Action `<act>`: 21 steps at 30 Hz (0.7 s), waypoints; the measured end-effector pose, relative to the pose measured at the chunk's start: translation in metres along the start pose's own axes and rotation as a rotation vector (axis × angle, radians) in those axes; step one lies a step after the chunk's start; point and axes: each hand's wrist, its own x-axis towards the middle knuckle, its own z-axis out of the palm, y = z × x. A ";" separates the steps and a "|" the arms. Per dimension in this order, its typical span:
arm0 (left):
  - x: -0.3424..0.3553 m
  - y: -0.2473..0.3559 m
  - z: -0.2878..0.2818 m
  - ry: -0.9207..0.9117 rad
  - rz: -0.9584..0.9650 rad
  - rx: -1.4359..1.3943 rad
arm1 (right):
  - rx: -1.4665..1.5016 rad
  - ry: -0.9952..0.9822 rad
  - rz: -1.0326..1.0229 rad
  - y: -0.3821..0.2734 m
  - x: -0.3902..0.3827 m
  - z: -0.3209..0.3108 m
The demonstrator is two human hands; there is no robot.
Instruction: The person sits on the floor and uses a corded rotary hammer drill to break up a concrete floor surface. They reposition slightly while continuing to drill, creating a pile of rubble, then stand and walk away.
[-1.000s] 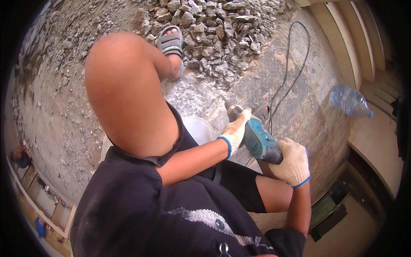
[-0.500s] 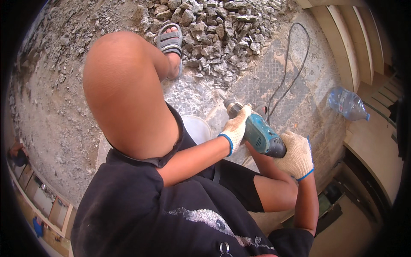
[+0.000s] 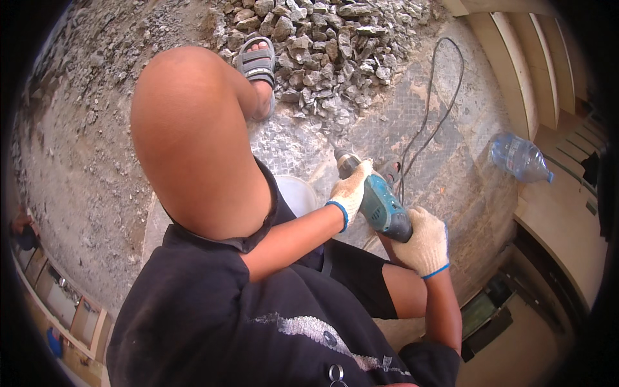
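Both my hands wear cream knitted gloves with blue cuffs. Across my lap lies a teal and black power drill (image 3: 382,208), its metal chuck end pointing away to the upper left. My left hand (image 3: 351,191) is closed around the front of its body, just behind the chuck. Round the black rear end, my right hand (image 3: 422,242) is closed, the fingers partly hidden beneath. The chuck tip sits over the tiled floor (image 3: 284,145); whether it touches anything, I cannot tell. A black cord (image 3: 431,80) loops on the floor beyond the drill.
A heap of broken grey stones (image 3: 316,51) lies ahead, beside my sandalled foot (image 3: 256,61). Half hidden by my left thigh is a white bucket (image 3: 298,193). A large clear plastic bottle (image 3: 521,158) lies at the right, near beige steps (image 3: 516,64). Another person (image 3: 24,229) is at the far left.
The drill's rear end and my right hand have moved left and slightly down. My left hand has shifted a little left and stays on the drill.
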 end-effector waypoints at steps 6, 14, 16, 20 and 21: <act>0.003 0.006 -0.009 0.117 0.032 0.141 | 0.097 0.046 0.103 -0.013 -0.011 0.043; 0.010 -0.010 -0.017 -0.016 0.066 0.189 | 0.149 0.120 0.139 -0.009 -0.035 0.059; 0.012 -0.010 -0.019 -0.005 0.076 0.209 | 0.152 0.140 0.160 -0.013 -0.039 0.064; 0.000 -0.002 -0.022 0.025 0.083 0.239 | 0.172 0.170 0.172 -0.025 -0.044 0.068; -0.009 0.000 -0.022 0.006 0.085 0.217 | 0.146 0.216 0.141 -0.027 -0.046 0.067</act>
